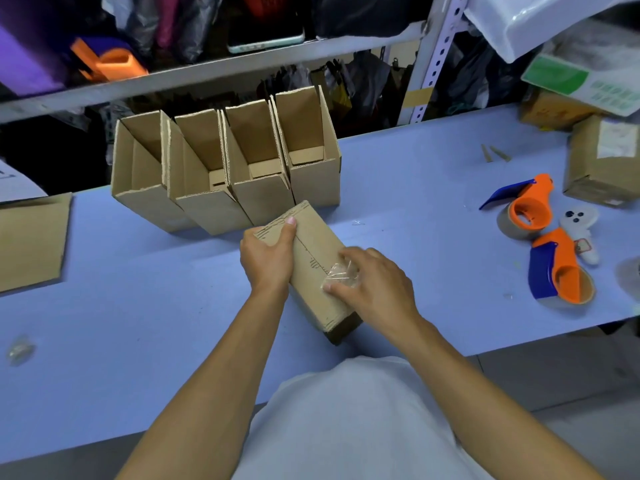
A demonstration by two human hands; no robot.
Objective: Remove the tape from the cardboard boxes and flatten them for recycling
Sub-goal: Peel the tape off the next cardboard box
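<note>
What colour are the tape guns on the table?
Orange and blue, both tape guns, seen in the head view.

No text, brand, number or sign reading legibly anywhere. Paper label (612, 139) showing on sealed cardboard box (602, 168) at right of worktop, print too blurred to read. Green-and-white panel (585, 81) with rows of small keys lying at upper right, markings blurring out. Small tag (583, 244) hanging on white toy (579, 223), unreadable. Faint dark marks showing along seam of held cardboard box (311, 258), not readable as writing.
</note>
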